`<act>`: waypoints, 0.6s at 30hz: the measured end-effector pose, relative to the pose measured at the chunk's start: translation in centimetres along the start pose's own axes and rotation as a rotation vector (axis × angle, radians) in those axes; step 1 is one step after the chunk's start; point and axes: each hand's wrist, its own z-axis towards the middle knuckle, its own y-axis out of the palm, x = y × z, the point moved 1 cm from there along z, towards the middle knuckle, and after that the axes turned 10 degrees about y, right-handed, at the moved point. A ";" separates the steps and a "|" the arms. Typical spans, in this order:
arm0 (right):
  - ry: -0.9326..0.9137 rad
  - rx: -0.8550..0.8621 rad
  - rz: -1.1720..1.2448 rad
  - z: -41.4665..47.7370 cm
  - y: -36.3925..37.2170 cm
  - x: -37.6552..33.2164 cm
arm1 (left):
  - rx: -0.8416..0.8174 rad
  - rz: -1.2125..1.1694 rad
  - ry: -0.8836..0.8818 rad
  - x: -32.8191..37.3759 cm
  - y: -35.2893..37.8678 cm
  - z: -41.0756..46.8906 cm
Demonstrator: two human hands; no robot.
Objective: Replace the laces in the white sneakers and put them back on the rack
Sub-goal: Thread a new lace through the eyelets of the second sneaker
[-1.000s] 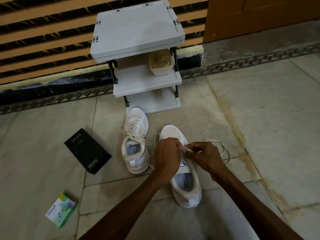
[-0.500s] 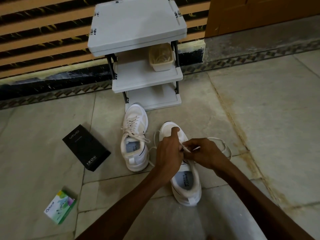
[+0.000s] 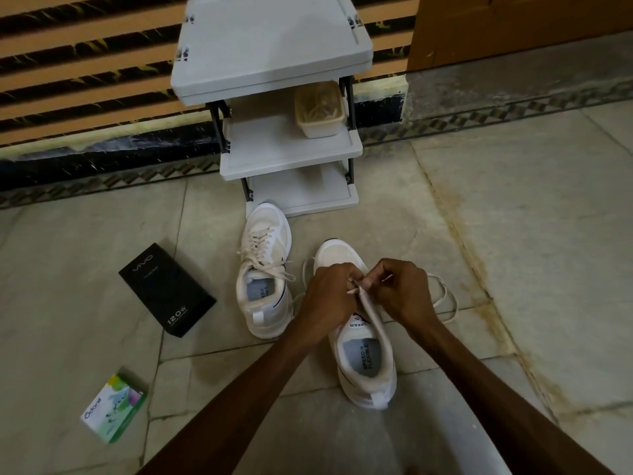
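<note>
Left hand (image 3: 327, 296) is curled, pinching the lace (image 3: 354, 287) at the tongue. Right hand (image 3: 402, 293) is also curled, fingertips nipping the lace end, prob. to thread an eyelet. The near sneaker (image 3: 364, 368) sits toe-away btw the arms for easy reach; the other sneaker (image 3: 265, 279), already laced, stands just left, in front of the rack (image 3: 291, 156) at the far wall.

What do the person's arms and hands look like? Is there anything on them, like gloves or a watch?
The left forearm and right forearm are bare, with no sleeve in view. The left hand and right hand wear no gloves, and no watch, bracelet or ring shows.
</note>
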 end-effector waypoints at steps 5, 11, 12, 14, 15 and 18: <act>-0.078 0.248 0.501 0.5 -4.9 -5.4 | -0.004 -0.044 0.053 -0.7 0.0 -0.1; 0.030 -0.066 0.711 0.9 -8.9 -9.1 | -0.026 -0.057 0.063 -0.2 0.0 -0.2; 0.091 -0.099 0.411 1.0 -7.6 -7.8 | -0.030 -0.050 0.075 -0.2 0.0 -0.2; 0.107 -0.191 -0.224 1.0 -4.7 -4.1 | -0.037 -0.045 0.099 -0.2 0.0 -0.2; 0.064 -0.250 -0.439 0.8 -3.4 -2.4 | -0.035 -0.044 0.103 -0.2 0.0 -0.2; -0.052 -0.315 -0.547 0.3 -1.4 0.1 | -0.035 -0.061 0.105 -0.3 -0.1 -0.3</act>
